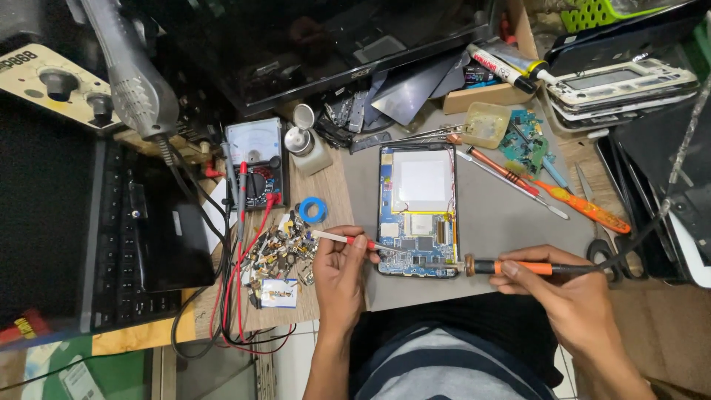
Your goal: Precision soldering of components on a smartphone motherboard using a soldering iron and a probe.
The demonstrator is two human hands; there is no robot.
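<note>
right hand [570, 292] gripping soldering iron [518, 267], shaft lying crosswise, tip leftward | left hand [342, 268] pinching tweezers [348, 238], tips rightward | both meeting over opened tablet [418, 211] lower board

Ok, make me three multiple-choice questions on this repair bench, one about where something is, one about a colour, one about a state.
1. Where does the analog multimeter lie?
A. left of the opened tablet
B. on the tablet
C. right of the loose screwdrivers

2. What colour is the grip of the soldering iron?
A. green
B. orange and black
C. white

3. What state is the tablet in?
A. closed, screen up
B. boxed
C. back off, circuit board showing

Answers: 1 A, the meter sits on the wooden top left of the tablet. 2 B, seen in the right hand. 3 C, board and battery lie bare by the left hand with its thin tool.
</note>
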